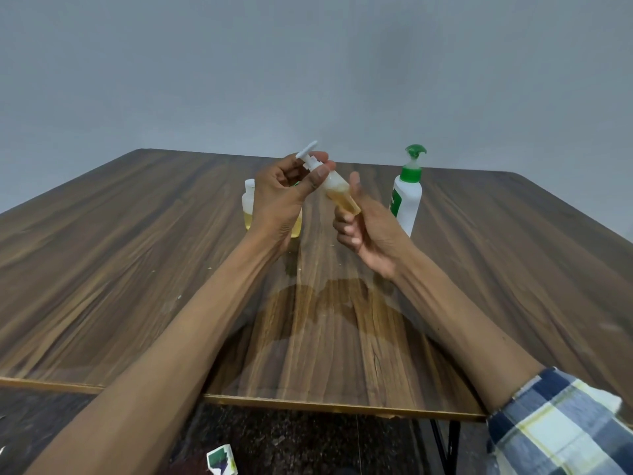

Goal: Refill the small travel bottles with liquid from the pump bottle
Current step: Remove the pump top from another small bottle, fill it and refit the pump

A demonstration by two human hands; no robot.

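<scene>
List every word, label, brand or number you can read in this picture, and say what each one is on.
No text here can be read.
Pump bottle: a green label on its side, print too blurred to read.
Small carton on the floor: green and dark print, too small and blurred to read.
Travel bottle in the hands, and the bottles behind the left hand: no label visible.
</scene>
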